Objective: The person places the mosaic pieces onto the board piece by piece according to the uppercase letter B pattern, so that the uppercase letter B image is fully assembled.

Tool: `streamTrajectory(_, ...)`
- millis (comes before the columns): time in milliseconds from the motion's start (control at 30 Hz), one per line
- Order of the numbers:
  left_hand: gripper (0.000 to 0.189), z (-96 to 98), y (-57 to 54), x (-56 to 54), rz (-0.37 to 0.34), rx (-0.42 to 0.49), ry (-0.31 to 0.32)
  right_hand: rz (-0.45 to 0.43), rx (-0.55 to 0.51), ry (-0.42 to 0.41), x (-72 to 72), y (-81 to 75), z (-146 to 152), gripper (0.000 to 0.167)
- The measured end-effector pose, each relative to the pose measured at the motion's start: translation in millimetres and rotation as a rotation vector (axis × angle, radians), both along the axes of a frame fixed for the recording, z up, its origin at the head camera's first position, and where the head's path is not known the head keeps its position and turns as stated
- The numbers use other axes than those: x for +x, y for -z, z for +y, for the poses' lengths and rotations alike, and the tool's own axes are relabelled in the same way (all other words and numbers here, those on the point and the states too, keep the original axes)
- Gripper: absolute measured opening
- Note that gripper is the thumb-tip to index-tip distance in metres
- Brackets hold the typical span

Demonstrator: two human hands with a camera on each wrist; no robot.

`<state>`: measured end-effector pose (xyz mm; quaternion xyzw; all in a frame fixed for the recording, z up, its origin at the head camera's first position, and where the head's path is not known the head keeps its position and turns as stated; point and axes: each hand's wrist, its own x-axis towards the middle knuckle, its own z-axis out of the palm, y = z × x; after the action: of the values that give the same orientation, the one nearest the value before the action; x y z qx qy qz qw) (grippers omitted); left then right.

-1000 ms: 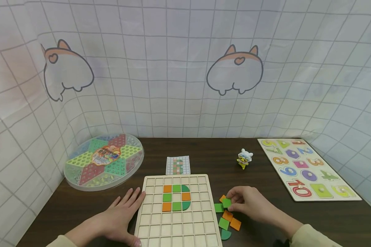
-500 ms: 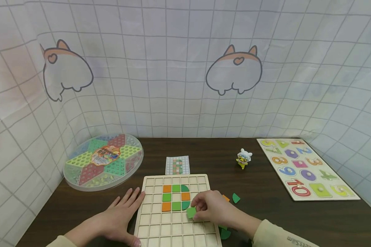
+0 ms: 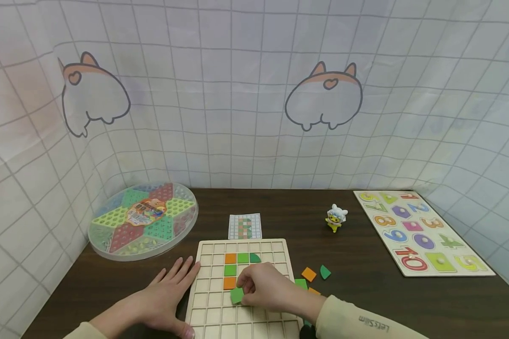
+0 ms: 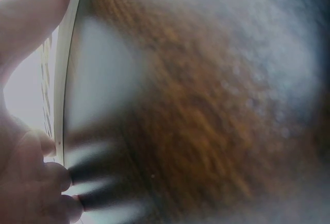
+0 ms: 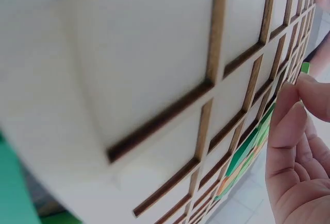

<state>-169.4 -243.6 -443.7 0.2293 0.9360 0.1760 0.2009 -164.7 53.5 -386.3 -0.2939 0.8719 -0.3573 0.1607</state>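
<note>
Pinching a green square tile (image 3: 237, 295), the right hand (image 3: 267, 288) holds it over the wooden grid board (image 3: 208, 313), below the orange and green tiles (image 3: 230, 270) seated in its cells. The left hand (image 3: 165, 296) lies flat, fingers straight, at the board's nine o'clock edge. Loose tiles (image 3: 308, 274) sit on the tabletop (image 3: 365, 292) at three o'clock.

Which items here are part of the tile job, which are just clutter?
In use: wooden grid board, green square tile pinched in right hand, left hand at the board's edge, loose tiles, pattern card.
Lying about: Chinese checkers set, number puzzle, small toy figure.
</note>
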Motion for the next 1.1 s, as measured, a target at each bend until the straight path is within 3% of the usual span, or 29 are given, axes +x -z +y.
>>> streamTrajectory(267,0.139,7.9,-18.1,6.5,-0.019,-0.008,0.005,0.050,0.050,-0.002,-0.4,2.2,-10.6,0.017)
streamTrajectory(600,0.144,1.8,-2.7,2.5,0.004,-0.010,-0.016,0.075,0.122,0.032,4.0,2.4,-22.6,0.016)
streamTrajectory(833,0.142,4.1,-8.9,4.3,-0.012,-0.005,0.010,0.064,0.178,0.036,4.7,2.0,-27.1,0.015)
streamTrajectory(1100,0.142,3.6,-8.8,4.2,-0.003,0.005,0.013,0.066,0.159,0.043,3.7,3.0,-27.8,0.012)
